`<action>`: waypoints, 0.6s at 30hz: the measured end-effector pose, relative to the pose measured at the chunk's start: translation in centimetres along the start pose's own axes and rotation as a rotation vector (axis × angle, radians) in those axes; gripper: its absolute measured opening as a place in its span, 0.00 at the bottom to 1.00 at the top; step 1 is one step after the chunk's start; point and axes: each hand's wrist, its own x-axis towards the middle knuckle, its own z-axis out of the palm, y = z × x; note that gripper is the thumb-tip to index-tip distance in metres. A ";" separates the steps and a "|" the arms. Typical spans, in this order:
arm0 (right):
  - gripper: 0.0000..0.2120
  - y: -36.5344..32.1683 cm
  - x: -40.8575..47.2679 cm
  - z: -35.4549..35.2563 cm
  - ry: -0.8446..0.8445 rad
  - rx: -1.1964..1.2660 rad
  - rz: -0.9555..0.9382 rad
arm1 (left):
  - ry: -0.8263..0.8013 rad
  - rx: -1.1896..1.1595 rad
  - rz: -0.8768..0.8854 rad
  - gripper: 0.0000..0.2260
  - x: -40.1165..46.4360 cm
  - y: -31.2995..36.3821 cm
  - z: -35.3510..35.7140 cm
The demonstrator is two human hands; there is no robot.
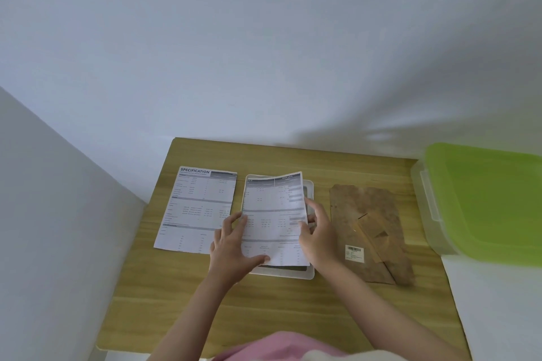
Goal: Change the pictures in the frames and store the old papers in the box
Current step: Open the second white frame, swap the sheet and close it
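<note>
A white picture frame (pixel 309 274) lies face down in the middle of the wooden table (pixel 205 296). A printed sheet (pixel 274 214) rests over the frame, slightly curled at its top. My left hand (pixel 231 249) holds the sheet's left and lower edge. My right hand (pixel 318 231) pinches its right edge. A second printed sheet headed SPECIFICATION (pixel 196 208) lies flat to the left. The frame's brown backing board (pixel 372 231), with a stand and a barcode sticker, lies to the right.
A clear plastic box with a green lid (pixel 492 202) stands on a white surface at the right, beside the table's corner. White walls close in behind and on the left. A pink garment (pixel 281 346) shows at the bottom edge.
</note>
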 end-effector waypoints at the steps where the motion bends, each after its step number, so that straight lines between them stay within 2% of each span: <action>1: 0.22 -0.2 0.1 0.0 0.012 0.040 0.006 | 0.009 -0.027 -0.007 0.44 0.0 0.1 -0.2; 11: 0.21 0.4 -0.8 -2.2 0.067 0.221 -0.038 | 0.139 -0.336 0.019 0.28 -1.2 2.2 -1.3; 18: 0.20 4.5 -3.2 -5.9 0.103 0.195 -0.047 | 0.067 -0.412 0.054 0.25 -4.7 5.5 0.7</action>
